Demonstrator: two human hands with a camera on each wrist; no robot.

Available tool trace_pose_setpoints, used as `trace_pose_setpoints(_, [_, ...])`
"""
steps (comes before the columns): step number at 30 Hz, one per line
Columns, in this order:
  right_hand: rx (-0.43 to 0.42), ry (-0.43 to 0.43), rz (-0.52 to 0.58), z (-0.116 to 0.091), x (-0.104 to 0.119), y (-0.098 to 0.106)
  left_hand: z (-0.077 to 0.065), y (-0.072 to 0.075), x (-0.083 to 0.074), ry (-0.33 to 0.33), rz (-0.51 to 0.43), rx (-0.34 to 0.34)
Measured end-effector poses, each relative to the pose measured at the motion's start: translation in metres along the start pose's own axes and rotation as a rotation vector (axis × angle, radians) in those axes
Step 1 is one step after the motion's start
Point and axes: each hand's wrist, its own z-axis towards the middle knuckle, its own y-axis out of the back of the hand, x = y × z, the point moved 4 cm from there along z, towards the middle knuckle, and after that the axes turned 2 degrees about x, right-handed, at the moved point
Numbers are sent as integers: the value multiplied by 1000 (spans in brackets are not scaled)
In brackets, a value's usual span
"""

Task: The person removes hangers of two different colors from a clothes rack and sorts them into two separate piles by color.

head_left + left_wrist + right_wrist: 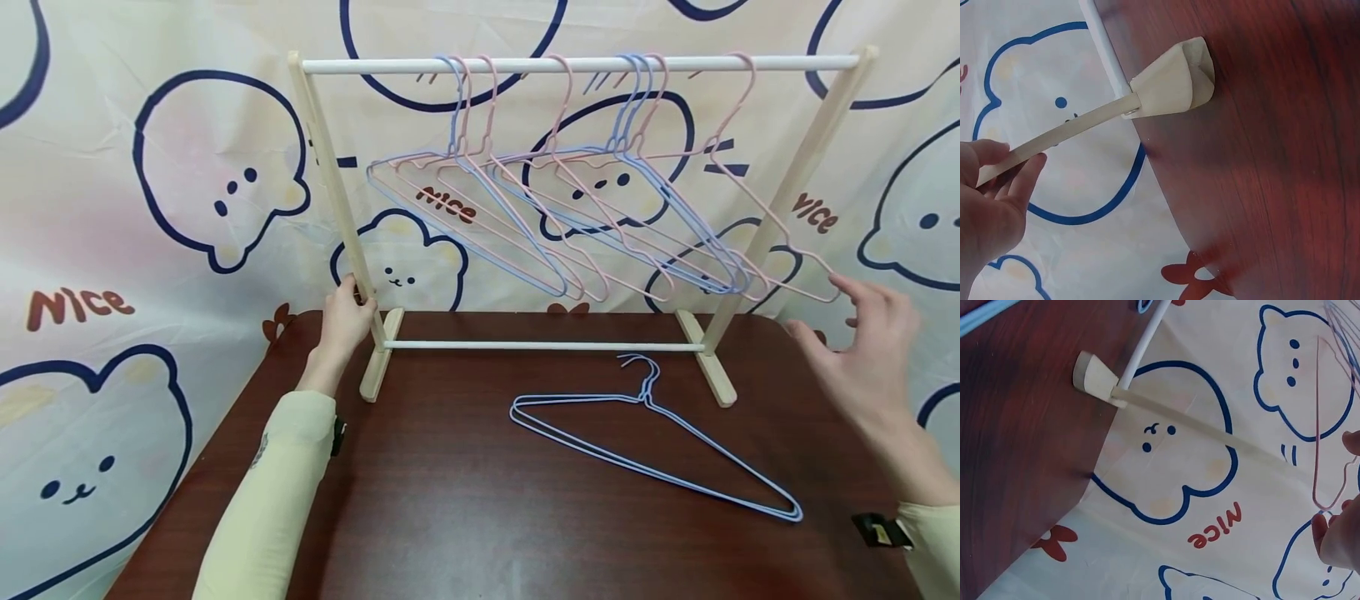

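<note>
In the head view, a wooden rack with white rods stands on the table. My left hand grips its left post low down, thumb and fingers on either side of the post in the left wrist view. Several pink and blue wire hangers hang from the top rod. At the far right, my right hand is held with thumb and fingers spread, fingertips right at the lower corner of the rightmost pink hanger. That hanger's corner shows between thumb and fingers in the right wrist view.
Blue hangers lie stacked on the brown table in front of the rack. A white lower rod joins the rack's two feet. Behind stands a cartoon-printed cloth reaching the table's back edge.
</note>
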Motion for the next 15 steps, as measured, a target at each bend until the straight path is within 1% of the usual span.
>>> trace_pose_setpoints(4, [20,15,4,6,-6,-7,1,1,3,-3,-29,1])
trace_pose_setpoints(10, [56,18,-28,17,-9,-15,1,2,7,-7,-55,43])
trace_pose_setpoints(12, [57,38,-49,20,-9,-17,2,2,7,-6,-63,52])
trace_pose_setpoints(15, [46,68,-48,23,-10,-18,2,2,6,-6,-75,65])
